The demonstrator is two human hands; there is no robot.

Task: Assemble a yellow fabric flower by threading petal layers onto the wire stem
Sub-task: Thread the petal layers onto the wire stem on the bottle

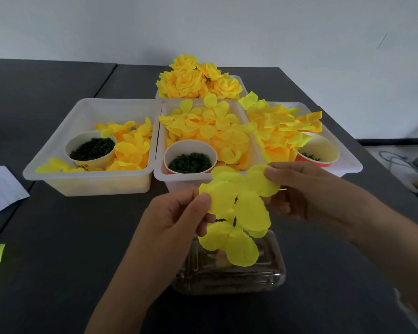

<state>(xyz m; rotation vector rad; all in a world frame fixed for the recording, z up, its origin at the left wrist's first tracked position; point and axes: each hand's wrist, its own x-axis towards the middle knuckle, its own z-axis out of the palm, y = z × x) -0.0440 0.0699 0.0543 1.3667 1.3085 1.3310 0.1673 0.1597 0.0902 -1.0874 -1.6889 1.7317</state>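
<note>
Both hands meet just above a clear plastic container [229, 273] at the near edge of the dark table [70, 237]. Left hand [176, 213] pinches the yellow petal layer [237, 213] at its nine o'clock edge between thumb and fingers; right hand [297, 189] grips its one o'clock petal the same way. No wire stem can be made out. Beyond, at twelve o'clock, sit three white trays [92, 182] of loose petals, each with a paper cup [190, 155] of dark green pieces. Finished yellow flowers [198, 78] are piled farthest back.
</note>
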